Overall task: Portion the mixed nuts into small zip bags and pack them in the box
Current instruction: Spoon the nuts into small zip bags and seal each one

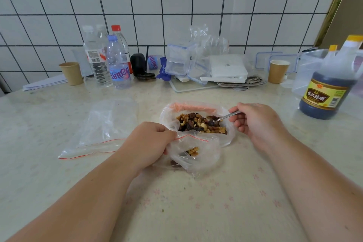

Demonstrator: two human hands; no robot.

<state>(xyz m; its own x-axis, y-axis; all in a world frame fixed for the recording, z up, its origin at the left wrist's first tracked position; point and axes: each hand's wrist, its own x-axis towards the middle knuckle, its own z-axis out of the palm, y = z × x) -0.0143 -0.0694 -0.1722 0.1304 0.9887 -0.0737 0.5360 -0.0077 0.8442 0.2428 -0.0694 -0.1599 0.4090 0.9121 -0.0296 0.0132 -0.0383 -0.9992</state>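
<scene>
On pale floral-print table against white tiled wall: left hand pinches small zip bag mouth; right hand grips spoon in mixed nuts; bottles, plastic boxes behind.

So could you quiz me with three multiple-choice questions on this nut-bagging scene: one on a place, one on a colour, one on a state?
1. Where does the dark vinegar bottle with yellow caps stand?
A far right
B far left
C table centre

2. What colour is the zip line on the small clear zip bag?
A blue
B red
C green

3. What is the right hand doing?
A resting flat
B holding a metal spoon in the mixed nuts
C gripping a cup

Answers: 1 A, it stands at the table's right edge. 2 B, a red line runs along the opening, which the left hand holds. 3 B, its fingers grip the spoon handle.
</scene>
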